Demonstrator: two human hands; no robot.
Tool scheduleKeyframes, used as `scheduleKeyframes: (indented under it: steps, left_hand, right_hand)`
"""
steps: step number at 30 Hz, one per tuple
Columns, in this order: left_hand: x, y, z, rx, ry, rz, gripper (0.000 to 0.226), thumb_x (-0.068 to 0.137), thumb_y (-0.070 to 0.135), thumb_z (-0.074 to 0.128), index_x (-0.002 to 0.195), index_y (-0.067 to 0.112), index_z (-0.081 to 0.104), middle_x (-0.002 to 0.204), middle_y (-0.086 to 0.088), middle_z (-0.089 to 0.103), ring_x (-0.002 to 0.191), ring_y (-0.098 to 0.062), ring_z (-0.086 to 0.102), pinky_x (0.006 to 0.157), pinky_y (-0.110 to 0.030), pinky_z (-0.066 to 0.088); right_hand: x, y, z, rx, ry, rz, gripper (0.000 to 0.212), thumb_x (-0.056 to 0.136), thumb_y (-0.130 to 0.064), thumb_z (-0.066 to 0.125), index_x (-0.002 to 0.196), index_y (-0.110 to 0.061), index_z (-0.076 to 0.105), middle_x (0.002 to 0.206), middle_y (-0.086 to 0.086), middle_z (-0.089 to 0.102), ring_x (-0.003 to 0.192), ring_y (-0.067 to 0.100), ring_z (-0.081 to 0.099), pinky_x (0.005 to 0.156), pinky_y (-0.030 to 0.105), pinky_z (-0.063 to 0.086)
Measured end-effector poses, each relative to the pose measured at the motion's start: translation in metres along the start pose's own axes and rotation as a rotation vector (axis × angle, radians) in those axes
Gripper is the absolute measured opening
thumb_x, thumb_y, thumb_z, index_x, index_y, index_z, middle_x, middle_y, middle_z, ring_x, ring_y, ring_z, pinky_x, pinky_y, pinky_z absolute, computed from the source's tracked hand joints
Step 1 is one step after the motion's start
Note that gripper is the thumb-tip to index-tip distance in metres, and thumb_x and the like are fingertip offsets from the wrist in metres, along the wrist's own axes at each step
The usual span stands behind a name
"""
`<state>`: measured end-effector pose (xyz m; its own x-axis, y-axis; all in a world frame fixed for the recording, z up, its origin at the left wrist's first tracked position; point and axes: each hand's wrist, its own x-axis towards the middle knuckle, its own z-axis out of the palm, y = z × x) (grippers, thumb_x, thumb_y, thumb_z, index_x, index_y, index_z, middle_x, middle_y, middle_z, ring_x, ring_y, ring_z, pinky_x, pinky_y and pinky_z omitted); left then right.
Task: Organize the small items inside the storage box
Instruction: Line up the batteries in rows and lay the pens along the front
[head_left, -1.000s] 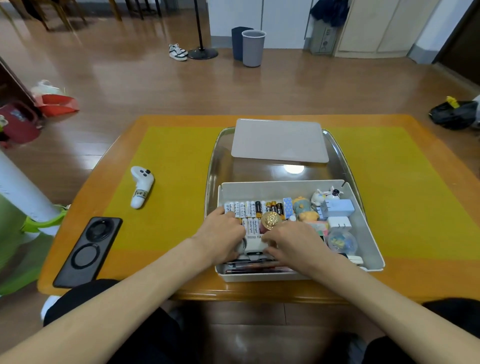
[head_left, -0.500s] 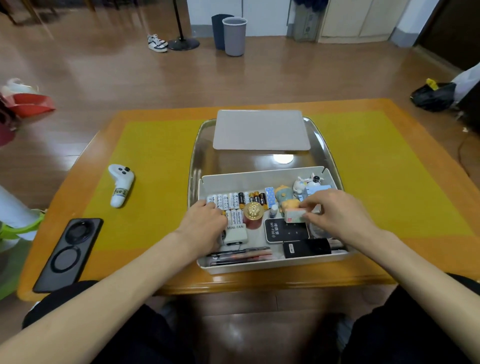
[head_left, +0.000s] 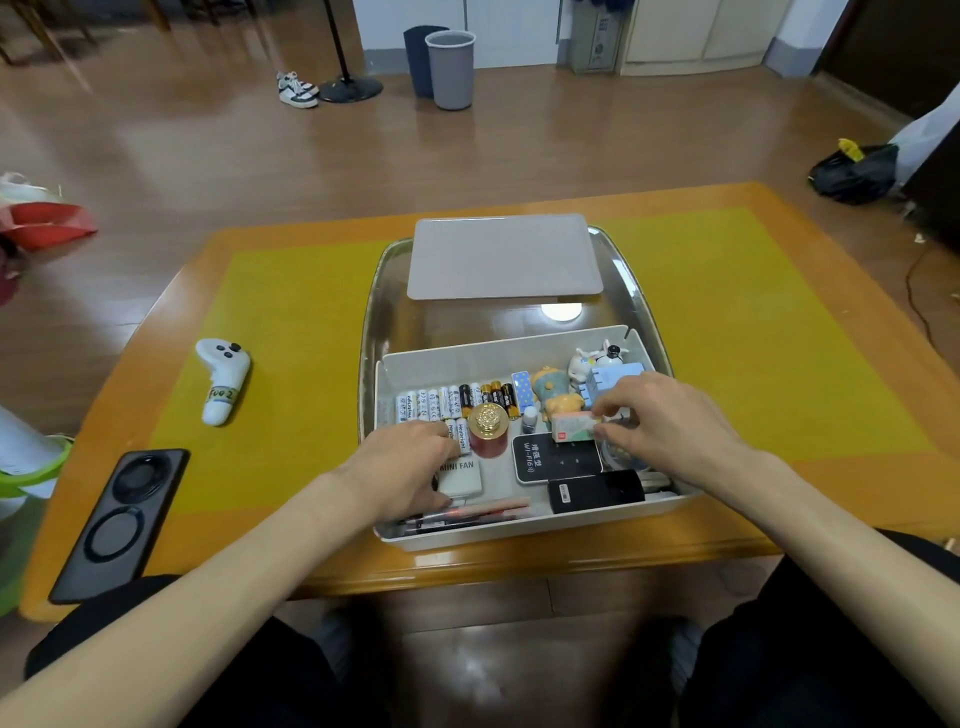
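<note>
Left hand (head_left: 402, 470) is lying palm-down in the storage box (head_left: 524, 535), fingers curled over the white MINI FAN case (head_left: 460, 478) beside the batteries (head_left: 447, 402); whether it's actually gripping, can't tell. Right hand (head_left: 670, 434) is reaching in, thumb and forefinger pinching a small pastel box (head_left: 571, 427) over the black Wi-Fi device (head_left: 556, 457). Versus half a second ago both hands are sitting about where they were, pinch unchanged; the box is sitting on the metal tray (head_left: 374, 332) at the near table edge, grey lid (head_left: 504, 257) lying behind.
</note>
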<state>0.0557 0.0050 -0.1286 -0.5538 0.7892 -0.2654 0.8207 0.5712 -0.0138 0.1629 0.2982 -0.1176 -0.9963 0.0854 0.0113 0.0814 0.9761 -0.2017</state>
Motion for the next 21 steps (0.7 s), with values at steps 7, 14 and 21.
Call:
scheduleKeyframes:
  steps: [7,14,21]
  left_hand:
    - [-0.002,0.0009,0.0027,-0.061,-0.033,-0.013,0.044,0.082,0.05,0.071,0.118,0.024,0.067,0.108,0.005,0.058,0.098,-0.021,0.06,0.075,-0.034,0.049]
    - [-0.0045,0.0011,0.0065,-0.054,0.1,-0.045,0.039,0.085,0.052,0.069,0.112,0.025,0.062,0.106,0.006,0.058,0.099,-0.021,0.06,0.071,-0.035,0.049]
    - [-0.0058,0.0012,0.0045,-0.038,0.073,-0.028,0.044,0.083,0.056,0.069,0.114,0.025,0.063,0.105,0.005,0.058,0.096,-0.019,0.059,0.07,-0.034,0.05]
  right_hand:
    - [0.0029,-0.003,0.0001,0.035,0.016,-0.02,0.014,0.093,-0.047,0.06,0.093,-0.037,0.071,0.091,-0.019,0.067,0.081,0.006,0.057,0.058,0.029,0.044]
    - [0.0021,-0.0029,-0.0002,0.045,0.044,-0.023,0.014,0.094,-0.046,0.059,0.095,-0.038,0.071,0.089,-0.021,0.065,0.08,0.005,0.055,0.056,0.027,0.035]
    - [0.0047,-0.0078,0.0037,0.047,0.112,-0.074,0.011,0.092,-0.045,0.06,0.088,-0.039,0.069,0.075,-0.026,0.055,0.076,0.002,0.049,0.05,0.024,0.03]
